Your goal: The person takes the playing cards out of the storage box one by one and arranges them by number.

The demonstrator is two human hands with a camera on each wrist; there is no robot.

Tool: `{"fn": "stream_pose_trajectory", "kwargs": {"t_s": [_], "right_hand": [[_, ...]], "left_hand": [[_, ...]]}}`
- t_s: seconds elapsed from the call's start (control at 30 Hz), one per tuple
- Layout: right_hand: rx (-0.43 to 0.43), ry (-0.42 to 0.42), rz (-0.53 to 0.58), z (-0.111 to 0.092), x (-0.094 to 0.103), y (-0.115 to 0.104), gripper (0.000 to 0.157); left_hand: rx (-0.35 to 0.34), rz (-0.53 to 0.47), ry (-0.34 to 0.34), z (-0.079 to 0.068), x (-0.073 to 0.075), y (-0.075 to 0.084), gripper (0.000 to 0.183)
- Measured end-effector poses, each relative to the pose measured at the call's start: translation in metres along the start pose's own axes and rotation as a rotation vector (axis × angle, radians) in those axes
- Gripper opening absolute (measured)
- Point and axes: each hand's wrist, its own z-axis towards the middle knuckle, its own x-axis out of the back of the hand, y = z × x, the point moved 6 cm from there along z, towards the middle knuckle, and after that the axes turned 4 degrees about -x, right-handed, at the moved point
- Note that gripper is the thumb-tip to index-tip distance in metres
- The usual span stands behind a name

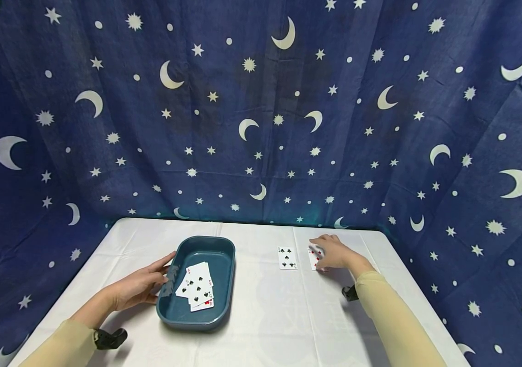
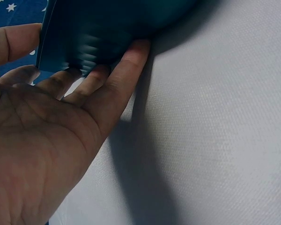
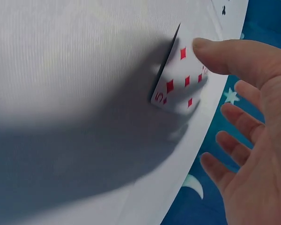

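Note:
My left hand (image 1: 139, 285) is at the left wall of a dark blue rectangular tray (image 1: 229, 275), fingers extended against its side and thumb by the rim. Inside the tray lie several overlapping playing cards (image 1: 198, 285), black and red suits face up. My right hand (image 1: 334, 254) is over a five of diamonds (image 3: 187, 80) at the far right of the table. Its thumb tip overlaps the card's edge in the right wrist view, while the other fingers are spread apart beside it. A clubs card (image 1: 287, 258) lies face up to the left of that hand.
A white cloth covers the table (image 1: 270, 316). Behind and around it hangs a dark blue curtain (image 1: 224, 173) with moons and stars. Dark wrist-worn devices sit under the left wrist (image 1: 110, 338) and the right wrist (image 1: 350, 293).

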Motion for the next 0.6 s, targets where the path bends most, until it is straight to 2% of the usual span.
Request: {"fn": "stream_pose_trajectory", "kwargs": {"t_s": [0.33, 0.6], "right_hand": [[0.103, 0.128, -0.02, 0.003, 0.003, -0.028, 0.069], [0.238, 0.162, -0.006, 0.0, 0.007, -0.075, 0.066]], "left_hand": [[-0.002, 0.005, 0.006, 0.0, 0.0, 0.001, 0.084], [-0.003, 0.007, 0.004, 0.001, 0.0, 0.0, 0.084]]}}
